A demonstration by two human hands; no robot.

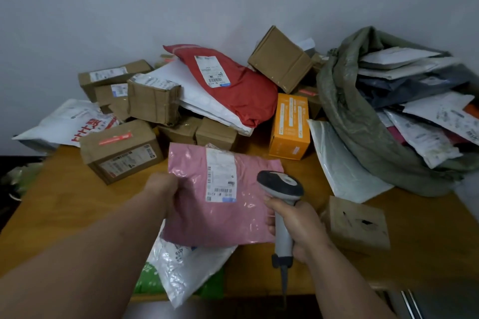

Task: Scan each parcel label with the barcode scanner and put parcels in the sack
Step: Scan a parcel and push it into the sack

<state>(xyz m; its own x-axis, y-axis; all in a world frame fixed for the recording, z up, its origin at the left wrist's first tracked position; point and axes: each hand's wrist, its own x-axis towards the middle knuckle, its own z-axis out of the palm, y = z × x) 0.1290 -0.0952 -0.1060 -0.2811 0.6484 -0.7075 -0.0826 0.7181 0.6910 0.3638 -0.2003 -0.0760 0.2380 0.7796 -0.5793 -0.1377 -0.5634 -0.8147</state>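
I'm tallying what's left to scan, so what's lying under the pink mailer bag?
Under the pink mailer bag, which the left hand holds up, lies a white plastic parcel on top of a green one. The pink bag hides the white parcel's upper part and anything beneath it.

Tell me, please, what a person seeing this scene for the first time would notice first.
The pink parcel stands out at the front centre, held by the left hand, while the right hand grips the barcode scanner beside its label. Behind it a red parcel tops the pile, and the grey-green sack lies at the right, full of parcels.
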